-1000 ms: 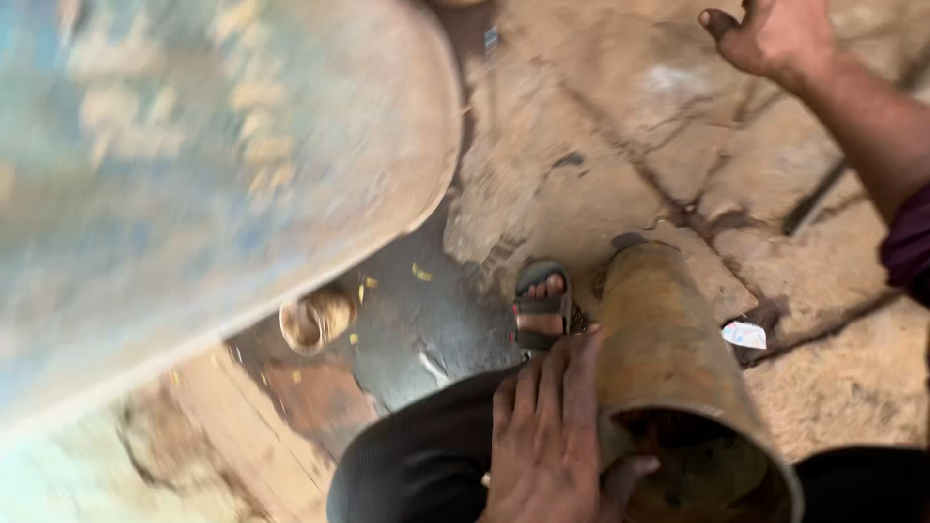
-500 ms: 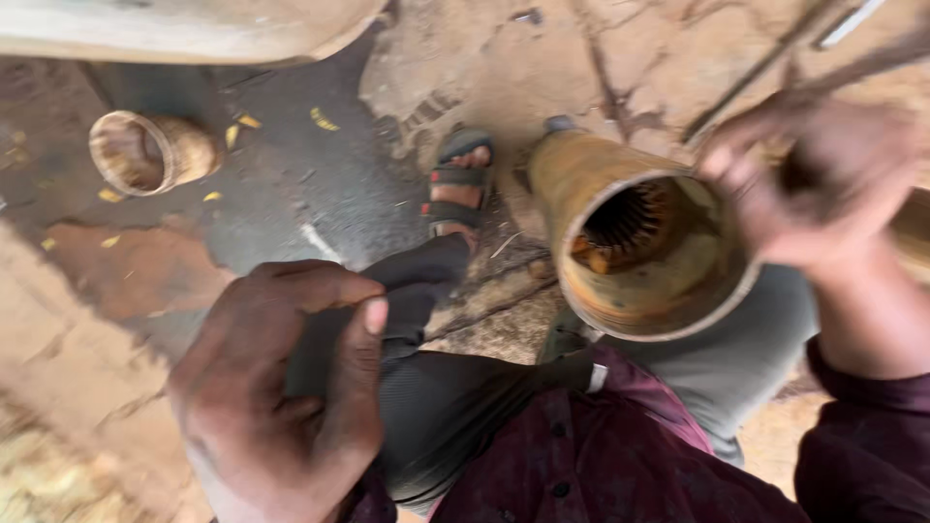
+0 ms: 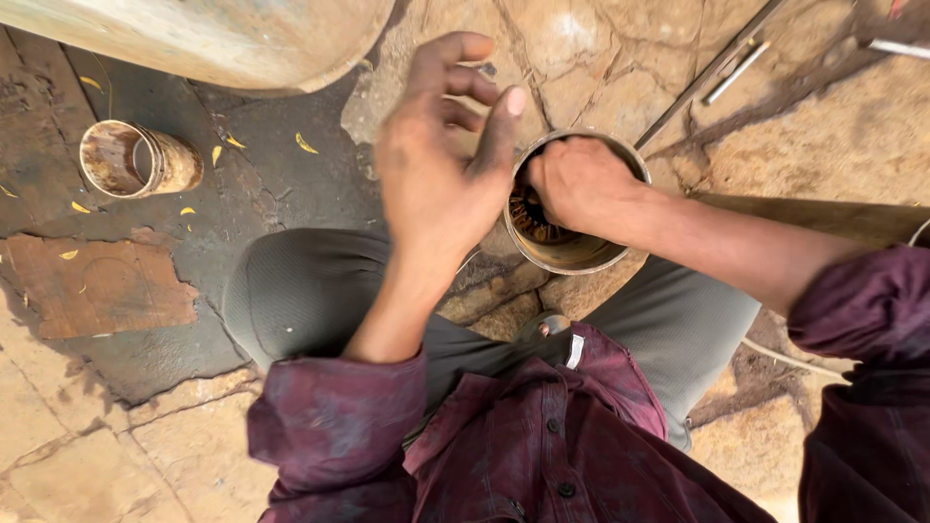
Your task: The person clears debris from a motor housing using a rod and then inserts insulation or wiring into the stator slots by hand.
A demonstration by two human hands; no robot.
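Note:
A rusty metal cylinder [image 3: 572,254] with copper windings inside stands with its mouth up, between my knees on the stone ground. My right hand [image 3: 578,181] reaches down into its mouth, fingers curled inside on the windings. My left hand [image 3: 438,165] hovers just left of the cylinder, fingers spread, holding nothing. My grey trousers [image 3: 320,291] and maroon shirt [image 3: 542,436] fill the lower view.
A short rusty metal ring [image 3: 136,160] lies on the dark patch at the left. A large pale drum [image 3: 213,39] spans the top left. Thin metal rods [image 3: 736,68] lie on the cracked stone at the top right. A rusty flat plate [image 3: 92,286] lies at the left.
My right hand went from the cylinder's rim into its mouth. My left hand rose from my knee and opened beside the cylinder. The cylinder now stands mouth up.

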